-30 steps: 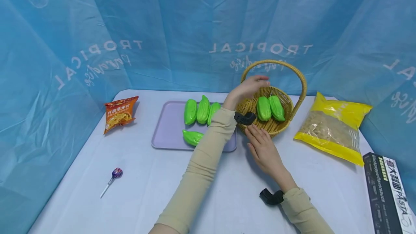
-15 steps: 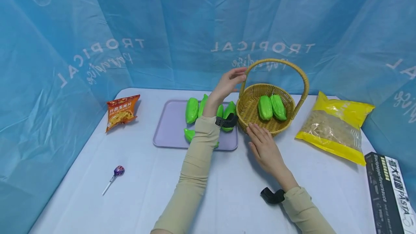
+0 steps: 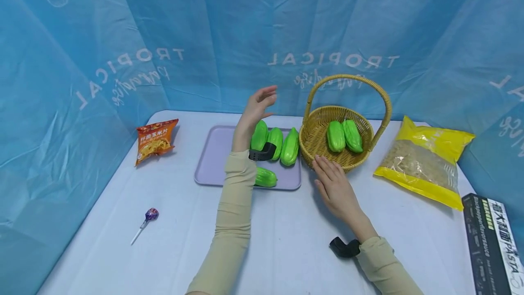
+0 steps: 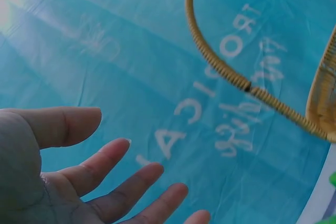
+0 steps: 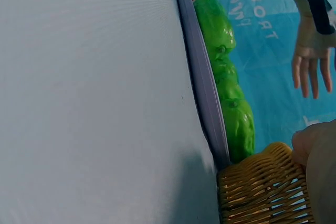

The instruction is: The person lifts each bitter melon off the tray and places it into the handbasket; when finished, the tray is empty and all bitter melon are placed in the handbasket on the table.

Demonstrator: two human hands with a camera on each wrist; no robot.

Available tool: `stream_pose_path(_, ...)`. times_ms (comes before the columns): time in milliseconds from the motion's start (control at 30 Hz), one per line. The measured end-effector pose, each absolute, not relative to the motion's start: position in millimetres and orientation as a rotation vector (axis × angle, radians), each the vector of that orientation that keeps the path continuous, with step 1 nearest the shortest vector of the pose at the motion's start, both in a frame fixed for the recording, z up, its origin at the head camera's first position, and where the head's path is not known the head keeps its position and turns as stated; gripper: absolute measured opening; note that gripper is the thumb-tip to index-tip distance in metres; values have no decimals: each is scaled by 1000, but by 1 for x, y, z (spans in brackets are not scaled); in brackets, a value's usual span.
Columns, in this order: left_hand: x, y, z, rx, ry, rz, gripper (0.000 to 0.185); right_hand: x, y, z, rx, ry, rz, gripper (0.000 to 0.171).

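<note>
A white table (image 3: 286,240) stands inside blue curtains (image 3: 204,35). Left of the basket (image 3: 319,138) lies a tray (image 3: 213,163) of green gourds (image 3: 289,147). The left hand (image 3: 255,106) hovers above them, fingers spread and empty. The right hand (image 3: 335,188) touches the basket's front with straight fingers. A yellow bag (image 3: 425,158) lies right of the basket.

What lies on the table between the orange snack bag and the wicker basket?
In the head view, the lilac tray lies between the snack bag and the basket. It holds green gourds, and the raised left hand hangs above it.
</note>
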State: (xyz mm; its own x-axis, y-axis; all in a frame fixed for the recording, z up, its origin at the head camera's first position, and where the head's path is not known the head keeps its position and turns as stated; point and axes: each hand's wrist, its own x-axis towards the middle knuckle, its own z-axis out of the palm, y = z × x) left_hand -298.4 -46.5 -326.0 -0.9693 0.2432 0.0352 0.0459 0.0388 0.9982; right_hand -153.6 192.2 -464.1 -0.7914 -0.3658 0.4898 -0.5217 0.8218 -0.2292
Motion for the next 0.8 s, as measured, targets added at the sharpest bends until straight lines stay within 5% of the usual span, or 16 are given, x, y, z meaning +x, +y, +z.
stream_pose_path(800,-301,-107,-391,-211,2450,2105,43,-154,193,-466,667,-2581,496,50)
